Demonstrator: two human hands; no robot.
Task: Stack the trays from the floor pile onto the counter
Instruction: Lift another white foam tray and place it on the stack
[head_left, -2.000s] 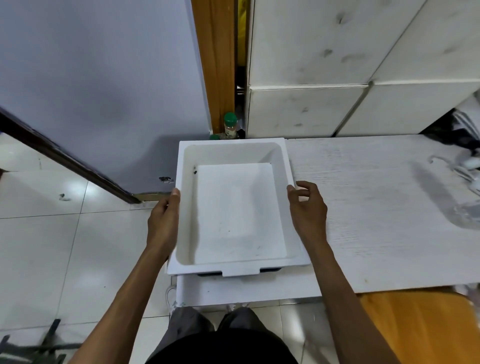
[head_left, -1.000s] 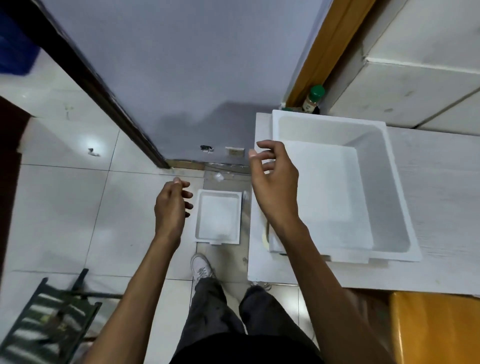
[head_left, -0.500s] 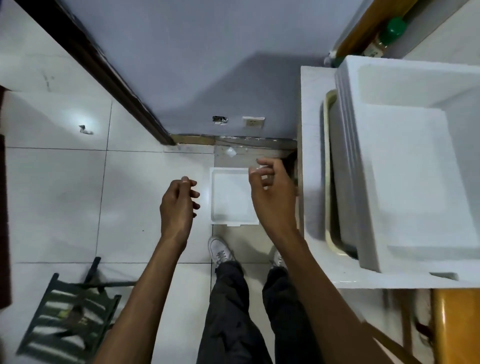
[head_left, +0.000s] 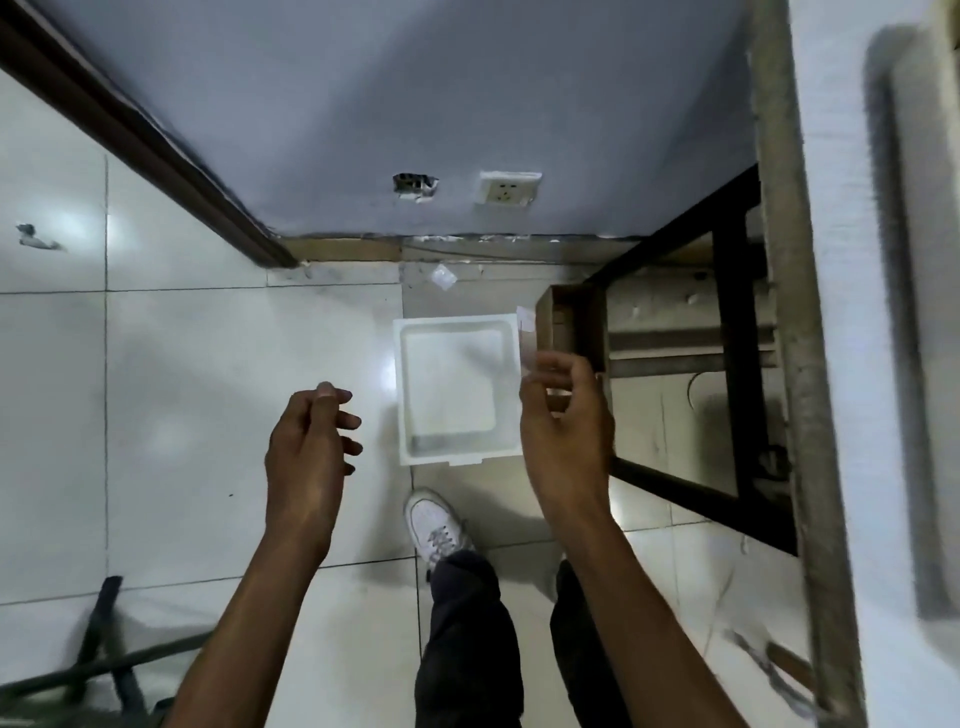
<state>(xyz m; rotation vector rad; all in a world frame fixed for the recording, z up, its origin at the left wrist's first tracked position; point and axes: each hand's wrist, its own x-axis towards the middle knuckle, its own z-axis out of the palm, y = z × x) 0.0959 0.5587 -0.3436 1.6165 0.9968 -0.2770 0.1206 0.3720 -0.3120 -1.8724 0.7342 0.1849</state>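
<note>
Reaching down from above, a person holds both hands over a white tray (head_left: 456, 387) lying on the tiled floor (head_left: 197, 364) beside the desk (head_left: 841, 312). Left hand (head_left: 309, 452) hovers left of the tray, fingers loosely curled, empty; right hand (head_left: 566, 421) overlaps its right rim, fingers apart, gripping nothing.

A single head-worn camera looks almost straight down from standing height at the tiled floor (head_left: 208, 364), beside the counter's edge (head_left: 831, 364)
</note>
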